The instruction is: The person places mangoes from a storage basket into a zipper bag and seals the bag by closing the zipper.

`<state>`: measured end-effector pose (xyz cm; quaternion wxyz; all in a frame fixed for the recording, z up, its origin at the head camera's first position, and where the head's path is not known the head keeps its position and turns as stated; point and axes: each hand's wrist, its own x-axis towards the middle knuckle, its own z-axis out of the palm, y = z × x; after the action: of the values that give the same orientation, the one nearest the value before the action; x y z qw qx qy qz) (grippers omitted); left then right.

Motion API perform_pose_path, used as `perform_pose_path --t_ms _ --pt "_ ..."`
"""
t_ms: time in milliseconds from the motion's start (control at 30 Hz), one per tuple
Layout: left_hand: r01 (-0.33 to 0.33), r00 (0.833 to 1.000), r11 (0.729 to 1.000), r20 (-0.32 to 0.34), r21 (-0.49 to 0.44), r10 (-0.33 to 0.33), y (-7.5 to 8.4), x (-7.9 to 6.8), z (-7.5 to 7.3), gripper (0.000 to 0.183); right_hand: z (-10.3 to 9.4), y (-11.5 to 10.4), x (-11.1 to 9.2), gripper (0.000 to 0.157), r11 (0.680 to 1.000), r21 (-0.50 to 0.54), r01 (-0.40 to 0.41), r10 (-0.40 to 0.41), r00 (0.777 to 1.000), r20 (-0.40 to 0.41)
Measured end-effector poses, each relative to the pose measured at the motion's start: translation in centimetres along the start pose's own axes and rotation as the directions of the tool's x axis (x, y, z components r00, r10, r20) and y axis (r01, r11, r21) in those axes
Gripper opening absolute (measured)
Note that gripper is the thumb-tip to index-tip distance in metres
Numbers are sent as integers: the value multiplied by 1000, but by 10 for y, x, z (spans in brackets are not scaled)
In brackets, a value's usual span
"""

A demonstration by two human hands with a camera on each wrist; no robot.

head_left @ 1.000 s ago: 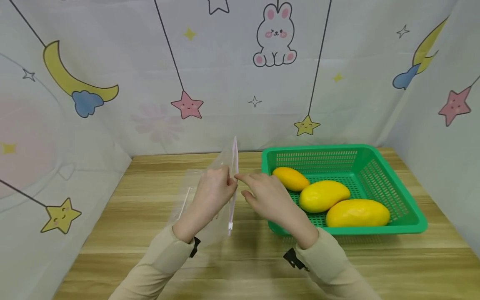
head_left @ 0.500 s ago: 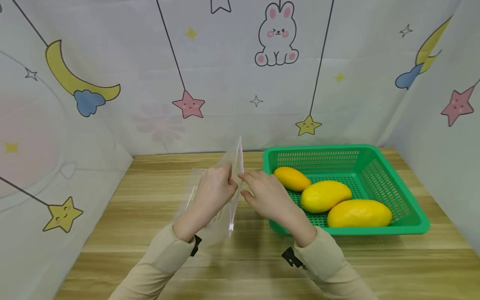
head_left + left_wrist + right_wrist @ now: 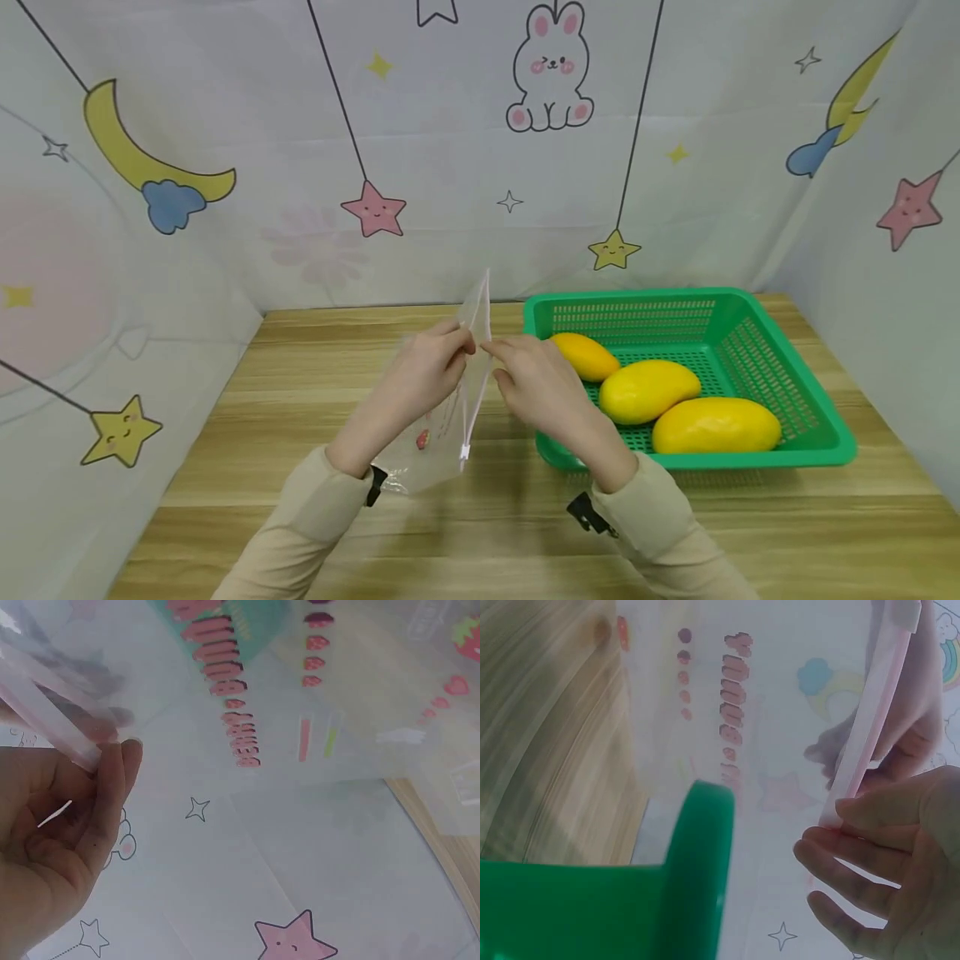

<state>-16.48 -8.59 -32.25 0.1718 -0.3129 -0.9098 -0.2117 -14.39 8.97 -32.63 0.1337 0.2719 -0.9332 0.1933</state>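
Note:
A clear zip bag point(image 3: 435, 458) hangs upright between the hands, its pale pink zip edge running away from me. Its white slider point(image 3: 464, 452) sits at the near end. My left hand point(image 3: 427, 371) pinches one side of the mouth, and my right hand point(image 3: 543, 387) pinches the other. In the right wrist view, thumb and fingertips point(image 3: 847, 810) meet on the pink strip. Pink lettering point(image 3: 236, 690) and small strawberries show on the bag's face in the left wrist view. The mouth is slightly parted; I see nothing inside the bag.
Right of the hands stands a green plastic basket point(image 3: 806, 375) holding three yellow mangoes point(image 3: 648, 392), close beside my right hand. Everything rests on a wood-grain table point(image 3: 300, 392). A white cartoon-printed cloth point(image 3: 450, 150) closes off the back and sides.
My left hand has turned and shifted slightly left and up along the bag's mouth. The bag has swung so more of its printed face shows. My right hand stays nearly in place.

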Motion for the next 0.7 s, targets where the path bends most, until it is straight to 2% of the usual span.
perform_pose_path --t_ms 100,200,433,700 --pt "-91 996 996 -1 10 91 -7 -1 -3 15 -2 2 1 32 1000 -10 8 -8 1000 -21" --pt "-143 990 990 3 -19 143 -13 -2 -7 16 -4 3 1 32 999 -27 18 -19 999 -30" --pt "-205 978 977 30 -54 207 -24 -4 -17 11 -7 8 2 30 1000 -24 18 -19 999 -51" --pt "-242 970 968 -10 -65 242 -35 -6 -24 12 -11 15 -1 26 1000 9 17 -16 997 -79"
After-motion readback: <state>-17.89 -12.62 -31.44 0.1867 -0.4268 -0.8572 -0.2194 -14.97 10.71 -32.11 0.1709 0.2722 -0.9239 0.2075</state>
